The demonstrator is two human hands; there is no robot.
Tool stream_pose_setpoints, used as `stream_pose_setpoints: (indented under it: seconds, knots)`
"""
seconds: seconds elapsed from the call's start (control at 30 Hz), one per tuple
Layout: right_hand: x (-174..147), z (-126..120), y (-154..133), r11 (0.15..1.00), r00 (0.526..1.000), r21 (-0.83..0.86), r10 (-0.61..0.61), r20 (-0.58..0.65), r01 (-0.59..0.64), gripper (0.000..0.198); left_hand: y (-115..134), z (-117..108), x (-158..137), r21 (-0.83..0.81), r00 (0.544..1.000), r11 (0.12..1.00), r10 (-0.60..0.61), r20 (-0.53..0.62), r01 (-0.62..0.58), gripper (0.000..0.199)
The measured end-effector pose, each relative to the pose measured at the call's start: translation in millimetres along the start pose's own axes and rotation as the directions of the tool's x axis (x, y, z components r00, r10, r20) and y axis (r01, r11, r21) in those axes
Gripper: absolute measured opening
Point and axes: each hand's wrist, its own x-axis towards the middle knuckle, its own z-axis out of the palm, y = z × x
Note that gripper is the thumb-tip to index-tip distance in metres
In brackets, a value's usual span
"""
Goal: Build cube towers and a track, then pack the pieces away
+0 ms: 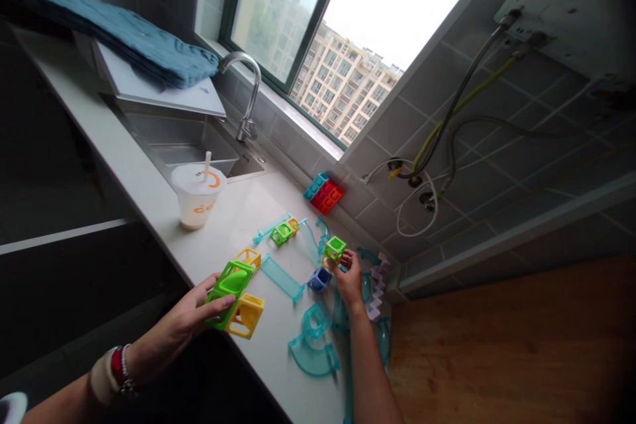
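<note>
My left hand point(201, 305) grips a joined group of green and yellow toy cube blocks point(233, 285) in front of the counter's edge. Over the counter, my right hand point(348, 271) holds a green cube block point(334, 248) between its fingers; a yellow piece shows just under it. Close by lies a blue-purple cube block point(319, 279). A green block point(282, 232) with a yellow one beside it rests farther back. Translucent teal track pieces lie around them, among them a straight slide point(283, 277) and a curved piece point(314, 354).
A lidded plastic cup point(199, 195) with a straw stands near the front edge, beside the sink point(173, 136) and faucet point(253, 93). Teal and red blocks point(325, 193) sit against the wall. A lilac zigzag piece point(377, 288) lies right of my right hand. Hoses point(457, 99) hang at right.
</note>
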Motion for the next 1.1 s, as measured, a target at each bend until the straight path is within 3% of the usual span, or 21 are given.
stream_pose_setpoints:
  seconds: [0.3, 0.73, 0.87, 1.1]
  knots:
    - [2, -1, 1, 0.997, 0.999, -0.077, -0.007, -0.052, 0.003, 0.061, -7, 1, 1, 0.005, 0.998, 0.999, 0.05, -0.044, -0.05, 0.067]
    - [-2, 6, -6, 0.992, 0.979, -0.068, 0.094, -0.18, -0.107, 0.067, -4, 4, -3, -0.05, 0.99, 0.998, 0.042, -0.132, -0.049, 0.065]
    - [-2, 5, -9, 0.984, 0.973, -0.156, 0.052, -0.226, -0.089, 0.067, 0, 5, -2, -0.045, 0.992, 0.998, 0.028, -0.125, -0.034, 0.064]
    - [-3, 2, -17, 0.942, 0.945, -0.335, -0.123, -0.303, 0.016, 0.065, -4, 5, 1, 0.014, 0.984, 0.999, 0.047, -0.173, -0.045, 0.064]
